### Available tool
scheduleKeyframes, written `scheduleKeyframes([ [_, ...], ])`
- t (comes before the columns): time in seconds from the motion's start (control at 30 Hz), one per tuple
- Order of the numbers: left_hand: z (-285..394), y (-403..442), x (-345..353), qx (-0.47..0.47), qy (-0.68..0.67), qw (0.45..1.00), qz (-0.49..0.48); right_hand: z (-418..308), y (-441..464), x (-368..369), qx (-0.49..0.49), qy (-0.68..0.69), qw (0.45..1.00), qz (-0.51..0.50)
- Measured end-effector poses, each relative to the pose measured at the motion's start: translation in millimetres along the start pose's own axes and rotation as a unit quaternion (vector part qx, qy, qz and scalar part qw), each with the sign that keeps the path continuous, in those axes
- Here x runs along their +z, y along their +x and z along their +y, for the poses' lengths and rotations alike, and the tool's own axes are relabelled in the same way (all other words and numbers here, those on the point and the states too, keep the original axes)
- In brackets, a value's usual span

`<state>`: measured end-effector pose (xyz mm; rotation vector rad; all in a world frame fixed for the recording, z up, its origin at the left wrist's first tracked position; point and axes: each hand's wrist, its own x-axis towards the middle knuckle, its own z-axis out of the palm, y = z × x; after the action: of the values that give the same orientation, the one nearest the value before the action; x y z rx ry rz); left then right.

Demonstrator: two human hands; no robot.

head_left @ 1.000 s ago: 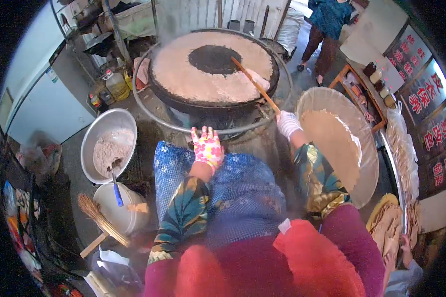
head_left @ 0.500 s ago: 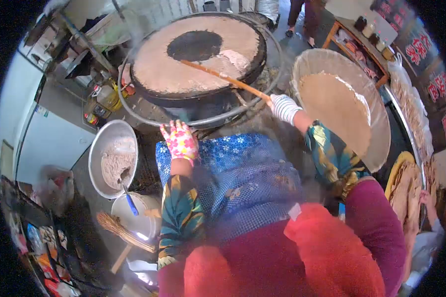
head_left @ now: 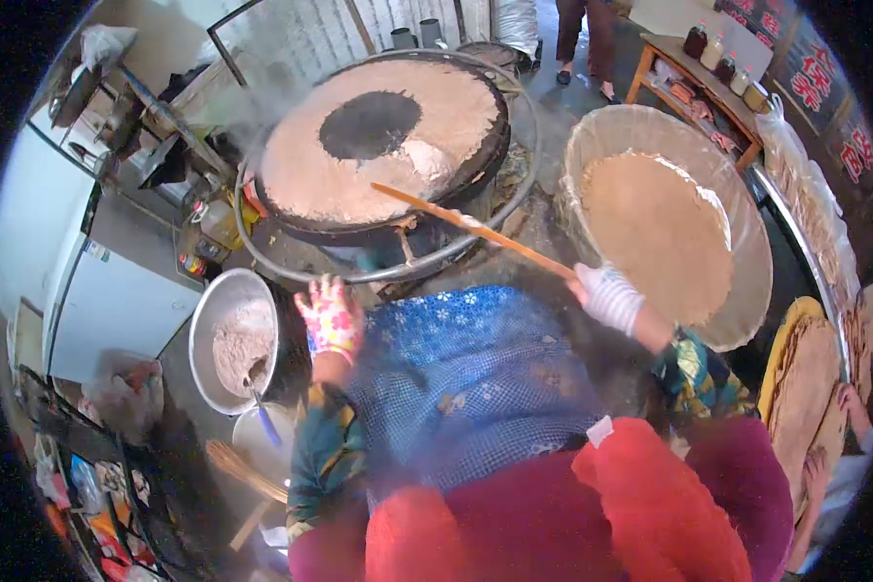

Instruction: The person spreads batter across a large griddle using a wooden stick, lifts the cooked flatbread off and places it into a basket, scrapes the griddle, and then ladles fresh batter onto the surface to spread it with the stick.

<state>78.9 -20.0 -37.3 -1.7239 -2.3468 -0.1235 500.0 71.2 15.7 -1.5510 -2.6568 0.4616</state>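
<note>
My right hand (head_left: pixel 608 296), in a striped white glove, is closed round the lower end of a long wooden stick (head_left: pixel 495 237). The stick slants up and left, its far tip over the near edge of the pinkish-brown batter (head_left: pixel 310 175). That batter coats a big round griddle (head_left: pixel 310 227), leaving a bare dark patch in the middle and a thicker wet lump at the right. My left hand (head_left: pixel 332 320), in a flowered glove, is at the near side of the metal ring (head_left: pixel 398 275) round the griddle, fingers apart; whether they touch it I cannot tell.
At left stands a metal basin (head_left: pixel 202 335) of batter with a blue-handled scoop (head_left: pixel 267 417), above a white bucket and a straw brush (head_left: pixel 247 470). A plastic-lined basket (head_left: pixel 577 184) at right holds a large flat pancake (head_left: pixel 655 238). Another person's hands (head_left: pixel 834 436) touch stacked pancakes (head_left: pixel 800 378).
My right hand has drawn the stick back toward me and to the right, its tip now nearer the batter's front edge. My left hand stays by the ring. The view has shifted slightly.
</note>
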Motion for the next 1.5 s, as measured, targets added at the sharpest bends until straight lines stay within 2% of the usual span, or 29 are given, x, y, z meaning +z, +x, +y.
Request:
scheduleKeyframes([
  [0.1,65.6,-13.7,-13.9,0.111,-0.096,0.988,0.051,26.8,-4.9,15.0,0.01,-0.032,0.999,0.039],
  [0.2,115.9,3.3,-6.0,0.135,-0.1,0.985,0.035,31.1,28.8,21.4,0.024,-0.006,1.0,0.015],
  [0.23,122.2,6.6,-1.6,0.136,-0.09,0.986,0.021,26.5,40.0,22.4,0.001,-0.053,0.998,0.043],
  [0.3,127.4,10.0,-1.8,0.133,-0.057,0.989,-0.007,10.8,65.0,13.2,0.008,-0.049,0.998,0.027],
  [0.33,125.6,10.3,-4.6,0.128,-0.04,0.99,-0.032,5.5,78.8,9.3,0.014,-0.044,0.999,0.01],
  [0.53,85.0,4.7,0.7,0.147,-0.017,0.989,-0.032,0.1,147.7,8.5,0.006,-0.039,0.999,0.019],
  [0.63,69.6,2.7,4.8,0.137,-0.022,0.99,-0.026,-12.3,153.6,-3.5,0.0,-0.028,1.0,0.002],
  [0.73,63.0,3.1,2.8,0.122,-0.045,0.991,-0.033,-10.8,124.4,-16.6,-0.057,0.003,0.998,-0.018],
  [0.83,51.5,3.5,1.0,0.109,-0.055,0.992,-0.041,7.9,131.9,0.3,-0.034,-0.051,0.997,-0.05],
  [0.87,46.9,4.3,-1.6,0.102,-0.054,0.992,-0.047,21.8,142.8,9.3,-0.043,-0.061,0.997,0.009],
  [0.93,35.7,5.5,6.0,0.098,-0.015,0.994,-0.044,33.9,168.0,5.5,-0.014,-0.062,0.996,0.059],
  [1.0,25.2,2.8,1.3,0.091,-0.017,0.995,-0.047,18.5,174.7,-3.5,-0.007,-0.079,0.996,0.036],
  [1.1,14.7,5.2,-2.8,0.061,-0.044,0.997,-0.034,-5.5,162.5,-5.7,-0.053,-0.049,0.997,0.035],
  [1.2,3.5,11.3,1.1,0.031,-0.045,0.998,-0.025,-9.6,154.7,11.8,-0.058,-0.032,0.995,-0.075],
  [1.23,0.8,10.0,2.5,0.028,-0.043,0.998,-0.028,-6.4,154.7,11.7,-0.027,-0.027,0.996,-0.082],
  [1.27,-3.4,11.3,4.3,0.024,-0.047,0.998,-0.02,0.3,160.5,12.2,-0.041,-0.097,0.994,-0.009],
  [1.37,-16.5,16.5,6.2,0.015,-0.022,0.999,-0.019,18.9,187.8,5.2,0.024,-0.106,0.992,0.069],
  [1.4,-19.7,17.3,5.2,0.013,-0.021,1.0,-0.018,14.6,186.4,4.8,0.022,-0.107,0.992,0.071],
  [1.47,-23.3,20.9,0.7,-0.002,-0.007,0.999,-0.05,2.1,180.2,3.5,0.016,0.005,0.999,0.033],
  [1.5,-23.6,22.3,-4.6,-0.011,-0.002,0.998,-0.056,-13.8,167.7,-1.8,-0.021,-0.042,0.998,0.04],
])
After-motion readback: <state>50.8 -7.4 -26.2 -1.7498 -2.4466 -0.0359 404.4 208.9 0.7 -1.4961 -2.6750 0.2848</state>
